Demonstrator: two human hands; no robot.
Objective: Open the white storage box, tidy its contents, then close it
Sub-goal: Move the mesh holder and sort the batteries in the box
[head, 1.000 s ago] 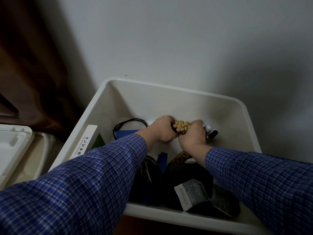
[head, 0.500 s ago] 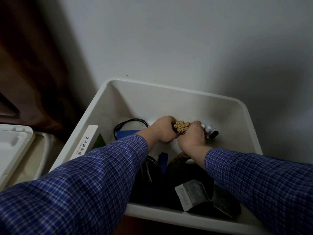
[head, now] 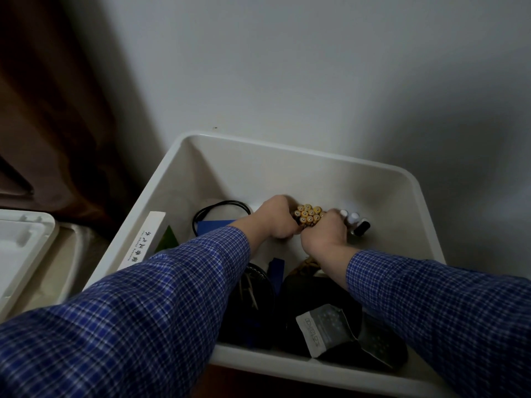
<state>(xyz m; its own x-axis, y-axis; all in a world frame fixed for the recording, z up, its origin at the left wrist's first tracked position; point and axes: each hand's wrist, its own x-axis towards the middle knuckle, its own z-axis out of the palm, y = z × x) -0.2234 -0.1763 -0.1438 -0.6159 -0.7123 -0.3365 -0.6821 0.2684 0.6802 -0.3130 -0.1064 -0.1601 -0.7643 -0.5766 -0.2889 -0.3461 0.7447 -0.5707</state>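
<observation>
Open white plastic storage box (head: 184, 156), lid off, set against pale grey wall (head: 316, 67). Inside, at 12 o'clock of box floor: bundle of gold-capped cylindrical batteries (head: 309, 215), upright, ends facing up. Left hand (head: 274, 221) curled round bundle from 9 o'clock side; right hand (head: 323, 235) curled round it from 3 o'clock side; both clamped on same bundle, knuckles nearly meeting. Blue checked shirt sleeves (head: 161, 297) on both forearms. Just beside right hand at 3 o'clock: small white and black cylinders (head: 357, 222), type unclear. At 9 o'clock of bundle: coiled black cable (head: 221, 205) over blue flat item (head: 214, 225). Along left wall: long white printed carton (head: 143, 239). At 6 o'clock: dark pouches (head: 313, 297) and grey foil packet (head: 321, 328). Outside box, far at 9 o'clock: white moulded plastic lid (head: 20, 248).
</observation>
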